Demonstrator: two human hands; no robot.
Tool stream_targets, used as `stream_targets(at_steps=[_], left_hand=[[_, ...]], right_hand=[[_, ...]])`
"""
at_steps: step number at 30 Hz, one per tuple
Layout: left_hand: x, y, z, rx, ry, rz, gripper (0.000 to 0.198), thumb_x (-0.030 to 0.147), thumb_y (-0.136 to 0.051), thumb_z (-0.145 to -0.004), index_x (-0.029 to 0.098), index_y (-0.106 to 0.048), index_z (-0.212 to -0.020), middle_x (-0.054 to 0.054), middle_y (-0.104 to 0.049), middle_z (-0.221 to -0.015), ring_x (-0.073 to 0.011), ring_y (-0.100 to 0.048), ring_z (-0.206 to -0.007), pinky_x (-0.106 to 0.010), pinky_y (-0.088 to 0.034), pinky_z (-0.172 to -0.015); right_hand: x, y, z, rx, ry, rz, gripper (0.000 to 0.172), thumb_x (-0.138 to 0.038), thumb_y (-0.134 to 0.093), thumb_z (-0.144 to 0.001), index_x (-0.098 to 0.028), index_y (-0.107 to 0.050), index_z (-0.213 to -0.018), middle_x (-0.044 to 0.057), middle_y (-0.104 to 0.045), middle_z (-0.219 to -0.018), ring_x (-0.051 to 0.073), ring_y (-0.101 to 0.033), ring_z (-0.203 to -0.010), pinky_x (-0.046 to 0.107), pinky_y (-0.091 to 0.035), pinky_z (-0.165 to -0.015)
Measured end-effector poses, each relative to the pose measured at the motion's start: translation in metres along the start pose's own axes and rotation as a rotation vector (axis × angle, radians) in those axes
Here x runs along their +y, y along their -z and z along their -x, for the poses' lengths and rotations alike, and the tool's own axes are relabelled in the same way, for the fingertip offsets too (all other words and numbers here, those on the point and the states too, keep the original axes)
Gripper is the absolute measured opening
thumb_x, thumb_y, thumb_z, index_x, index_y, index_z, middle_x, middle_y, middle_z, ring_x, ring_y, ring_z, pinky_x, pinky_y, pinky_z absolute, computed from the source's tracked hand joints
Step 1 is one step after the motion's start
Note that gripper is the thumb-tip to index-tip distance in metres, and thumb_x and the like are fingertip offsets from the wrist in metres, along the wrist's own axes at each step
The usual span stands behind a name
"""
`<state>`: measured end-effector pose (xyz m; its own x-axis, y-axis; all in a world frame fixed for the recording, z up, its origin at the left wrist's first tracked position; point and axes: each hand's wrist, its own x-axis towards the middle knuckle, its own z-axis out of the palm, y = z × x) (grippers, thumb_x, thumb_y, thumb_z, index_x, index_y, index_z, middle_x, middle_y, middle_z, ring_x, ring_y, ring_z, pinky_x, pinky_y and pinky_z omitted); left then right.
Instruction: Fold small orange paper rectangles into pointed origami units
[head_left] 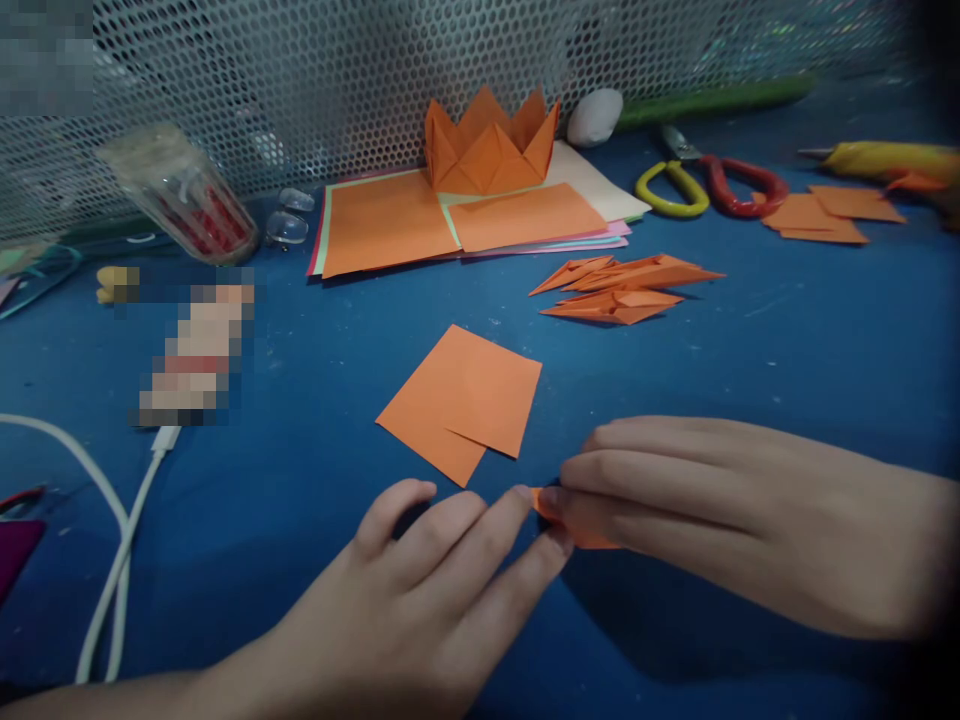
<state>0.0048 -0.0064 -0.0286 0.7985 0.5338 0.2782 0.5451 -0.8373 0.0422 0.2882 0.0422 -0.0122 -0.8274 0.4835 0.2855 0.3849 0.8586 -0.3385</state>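
Left hand [457, 580] + right hand [720, 525]: pinching folded orange paper [594, 538] | smooth overlapping squares [469, 395] | zigzag-rimmed paper crown [491, 155]

Two bare hands, backs facing up, with their fingertips close together.
The left hand [450, 585] extended from the lower left on a bare forearm [255, 655], its fingers slightly spread: the little finger [384, 515] was curled, and the others angled toward the right hand [742, 520]. That hand lay level from the right edge, its wrist [889, 550] straight, its fingers [652, 475] held closely side by side and pointing left. Both thumbs were hidden.
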Motion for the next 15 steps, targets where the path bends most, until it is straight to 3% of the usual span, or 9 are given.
stream_targets(at_steps=[4, 9, 15], left_hand=[[0.001, 0.001, 0.002, -0.096, 0.012, 0.011, 0.059, 0.026, -0.068, -0.106, 0.029, -0.067, -0.166, -0.003, -0.082, -0.151, -0.0275, -0.064, -0.110, -0.040, -0.045, -0.108], [-0.001, -0.003, 0.002, -0.069, 0.015, 0.022, 0.053, 0.038, -0.064, -0.109, 0.030, -0.071, -0.161, 0.002, -0.082, -0.149, -0.0284, -0.056, -0.103, -0.042, -0.039, -0.102], [-0.004, -0.002, 0.002, -0.131, 0.005, 0.019, 0.064, 0.057, -0.067, -0.105, 0.040, -0.065, -0.166, 0.002, -0.077, -0.153, -0.0297, -0.054, -0.105, -0.044, -0.036, -0.103]], right_hand=[[0.006, -0.002, 0.004, 0.024, -0.081, -0.081, 0.072, -0.040, -0.019, -0.130, -0.025, -0.081, -0.097, 0.003, -0.078, -0.086, 0.018, -0.075, -0.073, 0.031, -0.061, -0.067], [0.013, 0.003, 0.007, -0.020, 0.035, -0.004, 0.066, -0.031, -0.022, -0.130, -0.020, -0.083, -0.111, 0.004, -0.082, -0.100, 0.015, -0.079, -0.086, 0.028, -0.062, -0.076], [0.009, 0.012, -0.001, -0.019, 0.119, 0.137, 0.082, -0.024, -0.004, -0.127, -0.021, -0.079, -0.093, 0.005, -0.083, -0.093, 0.015, -0.071, -0.073, 0.031, -0.057, -0.066]])
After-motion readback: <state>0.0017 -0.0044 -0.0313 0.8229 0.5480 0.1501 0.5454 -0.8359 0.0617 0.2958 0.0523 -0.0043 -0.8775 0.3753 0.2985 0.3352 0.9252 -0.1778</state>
